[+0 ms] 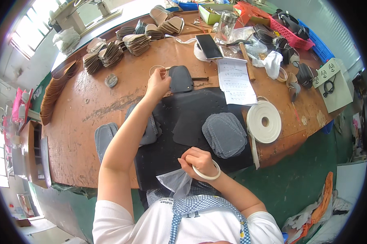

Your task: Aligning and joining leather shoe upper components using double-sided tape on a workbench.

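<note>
My left hand (158, 83) reaches far forward, its fingers bent together at the left edge of a dark grey rounded piece (180, 79). What its fingertips pinch, if anything, is hidden. A thin pale ring (156, 69) lies at those fingers. Close to my body, my right hand (199, 159) is closed, with a clear plastic sheet (176, 182) hanging from its fingers. A pale bangle (208, 174) circles that wrist. Between the hands, a black sheet (163, 171) carries a stack of stitched grey pieces (225, 135) on the right and another stack (150, 130), partly behind my left forearm.
A white tape roll (265, 122), written paper (236, 81), phone (209, 46), hammer (247, 61) and glass jar (226, 26) lie to the right. Bundles of brown pieces (136, 44) line the back. A curved brown stack (55, 93) lies left, with a small round tin (111, 80).
</note>
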The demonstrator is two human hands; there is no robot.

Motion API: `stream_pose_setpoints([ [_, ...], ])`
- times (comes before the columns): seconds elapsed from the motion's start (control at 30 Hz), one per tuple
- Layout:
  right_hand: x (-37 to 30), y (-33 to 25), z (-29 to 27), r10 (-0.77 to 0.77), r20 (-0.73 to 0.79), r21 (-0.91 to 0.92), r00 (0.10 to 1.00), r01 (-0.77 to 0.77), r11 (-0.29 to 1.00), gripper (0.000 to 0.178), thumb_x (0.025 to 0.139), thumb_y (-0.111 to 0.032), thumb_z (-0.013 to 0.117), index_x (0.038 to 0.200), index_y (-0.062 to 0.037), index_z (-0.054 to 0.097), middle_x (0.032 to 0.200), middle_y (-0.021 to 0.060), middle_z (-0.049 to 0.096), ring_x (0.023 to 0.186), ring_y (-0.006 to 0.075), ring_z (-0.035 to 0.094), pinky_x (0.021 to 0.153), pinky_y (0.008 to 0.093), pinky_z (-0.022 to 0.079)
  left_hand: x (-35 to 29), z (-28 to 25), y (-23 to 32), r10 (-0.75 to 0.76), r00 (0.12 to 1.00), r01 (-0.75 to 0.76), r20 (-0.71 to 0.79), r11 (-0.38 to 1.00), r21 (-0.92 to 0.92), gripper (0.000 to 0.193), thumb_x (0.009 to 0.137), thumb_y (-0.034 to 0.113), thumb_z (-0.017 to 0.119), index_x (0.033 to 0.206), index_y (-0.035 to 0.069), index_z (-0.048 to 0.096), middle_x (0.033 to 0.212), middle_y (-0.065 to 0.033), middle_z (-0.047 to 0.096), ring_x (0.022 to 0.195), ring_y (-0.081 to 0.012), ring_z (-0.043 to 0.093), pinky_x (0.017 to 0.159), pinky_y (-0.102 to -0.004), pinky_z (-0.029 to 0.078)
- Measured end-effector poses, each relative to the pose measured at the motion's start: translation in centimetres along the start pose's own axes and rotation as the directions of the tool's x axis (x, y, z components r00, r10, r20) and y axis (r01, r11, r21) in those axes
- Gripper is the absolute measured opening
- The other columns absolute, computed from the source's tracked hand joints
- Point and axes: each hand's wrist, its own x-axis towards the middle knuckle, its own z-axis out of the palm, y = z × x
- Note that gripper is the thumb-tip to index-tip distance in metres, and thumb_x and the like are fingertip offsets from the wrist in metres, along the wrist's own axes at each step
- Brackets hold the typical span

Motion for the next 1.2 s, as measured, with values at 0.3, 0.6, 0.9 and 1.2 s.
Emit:
stream_pose_setpoints([
  [0.3, -0.8, -1.0, -0.1, -0.017, 0.035, -0.047, 0.999, 0.019, 0.999, 0.011, 0.079, -0.004, 0.078, 0.086, -0.0002, 0.071, 0.084, 0.0102, 0.068, 0.075, 0.0259, 0.070, 0.065, 0.0337, 0.058, -14.1, -9.4, 4.8, 0.141, 0.961, -0.150, 0.236, 0.989, 0.019, 0.030, 0.096, 0.007, 0.065, 0.125, 0.003, 0.065, 0.120, -0.0096, 0.068, 0.116, -0.0196, 0.065, 0.097, -0.0341, 0.053],
  [0.6, -1.3, -2.7, 1.3, -0.095, 0.238, -0.066, 0.967, 0.114, 0.991, 0.044, 0.077, 0.003, 0.072, 0.121, 0.0009, 0.069, 0.080, 0.0081, 0.067, 0.067, 0.0226, 0.065, 0.063, 0.0338, 0.055, -25.1, -15.5, 0.3, -0.149, 0.988, 0.142, -0.036, 0.978, -0.151, 0.021, 0.097, 0.000, 0.063, 0.117, 0.001, 0.070, 0.109, -0.0066, 0.072, 0.102, -0.0125, 0.068, 0.088, -0.0270, 0.054],
  [0.9, -0.2, -4.0, 2.3, -0.085, 0.375, -0.078, 0.923, 0.123, 0.989, 0.059, 0.072, 0.014, 0.065, 0.130, 0.0039, 0.066, 0.073, 0.0108, 0.068, 0.063, 0.0235, 0.065, 0.060, 0.0334, 0.055, -24.5, -21.3, -5.4, 0.019, 0.845, 0.145, -0.534, 0.954, 0.263, 0.017, 0.093, 0.006, 0.069, 0.109, 0.004, 0.072, 0.100, -0.0082, 0.072, 0.088, -0.0153, 0.069, 0.076, -0.0294, 0.056],
  [1.2, -0.8, -3.5, 3.9, -0.027, 0.241, -0.128, 0.970, 0.059, 0.990, 0.022, 0.087, -0.001, 0.072, 0.105, -0.0022, 0.059, 0.076, 0.0122, 0.065, 0.067, 0.0303, 0.067, 0.061, 0.0372, 0.056, -20.1, -21.2, -5.6, -0.177, 0.908, 0.374, -0.380, 0.751, 0.544, 0.071, 0.073, 0.039, 0.089, 0.129, 0.003, 0.063, 0.123, -0.0181, 0.065, 0.119, -0.0348, 0.060, 0.102, -0.0431, 0.049],
])
